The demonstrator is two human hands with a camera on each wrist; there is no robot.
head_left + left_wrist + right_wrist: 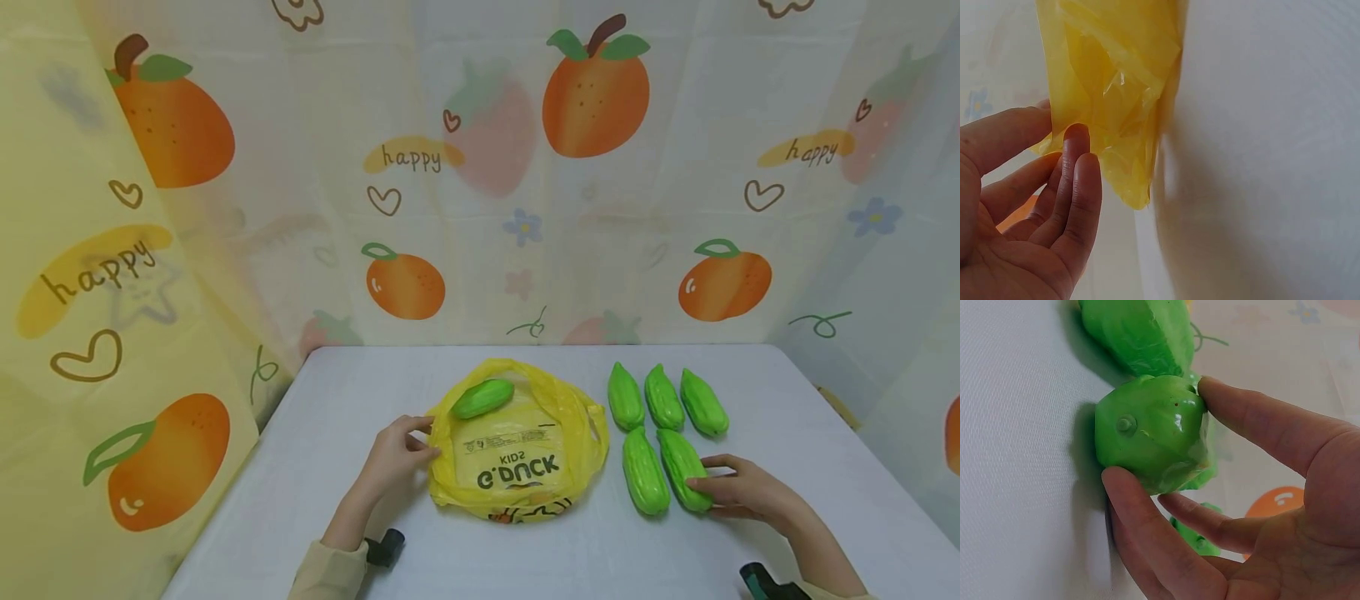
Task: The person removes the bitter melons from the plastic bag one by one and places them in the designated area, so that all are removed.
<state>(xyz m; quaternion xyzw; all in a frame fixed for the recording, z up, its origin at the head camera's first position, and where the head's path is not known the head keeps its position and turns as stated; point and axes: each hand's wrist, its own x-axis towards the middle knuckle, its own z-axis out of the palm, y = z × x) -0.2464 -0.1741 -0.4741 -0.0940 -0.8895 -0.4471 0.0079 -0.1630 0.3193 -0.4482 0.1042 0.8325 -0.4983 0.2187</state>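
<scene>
A yellow plastic bag point(517, 492) printed with G.DUCK KIDS lies with its mouth open left of the table's middle. Inside its upper left part is one green cucumber point(483, 398). My left hand point(397, 454) pinches the bag's left rim between thumb and fingers; in the left wrist view the other fingers touch or nearly touch the yellow film point(1116, 94). On the right, my right hand point(757, 492) holds the nearest right cucumber point(1150, 434) by its lower end, thumb on one side and fingers on the other. That cucumber lies in a group of several.
Beside the held one lies another cucumber point(645, 473). Behind them stands a row of three: left point(626, 397), middle point(663, 398) and right point(704, 403). A white cloth covers the table point(562, 558). Fruit-patterned curtains point(480, 208) hang behind and at both sides.
</scene>
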